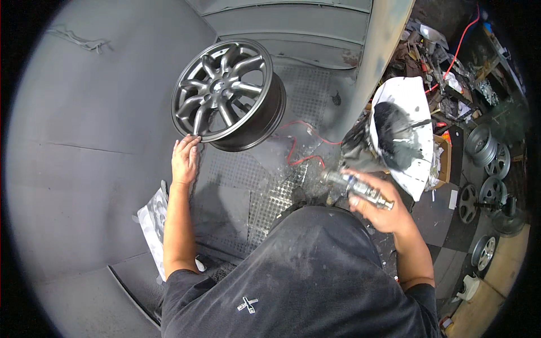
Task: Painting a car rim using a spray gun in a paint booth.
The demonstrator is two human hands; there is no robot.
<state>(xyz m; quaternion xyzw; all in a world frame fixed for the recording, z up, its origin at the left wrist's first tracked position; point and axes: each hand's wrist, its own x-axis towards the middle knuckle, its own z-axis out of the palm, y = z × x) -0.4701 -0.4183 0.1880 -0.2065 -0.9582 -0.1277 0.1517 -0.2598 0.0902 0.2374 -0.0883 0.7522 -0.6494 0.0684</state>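
Note:
A dark grey multi-spoke alloy wheel [220, 87] stands tilted ahead of me, its spoked face turned up toward me. What supports it from below is hidden. My left hand [185, 160] reaches up to its near left edge, with the fingertips closed over the lip of the rim. In my right hand [380, 203] is a metal spray gun [360, 188], gripped well to the right of the wheel and apart from it. The fingers wrap around the gun's body, and its front end points up and left.
A thin red hose [304, 160] loops over the perforated floor mat [270, 205]. Grey-coated booth walls [101, 112] rise at left and back. To the right hangs a white sheet stained black [417, 107], with clutter behind it. Several bare wheels [482, 143] lie at far right.

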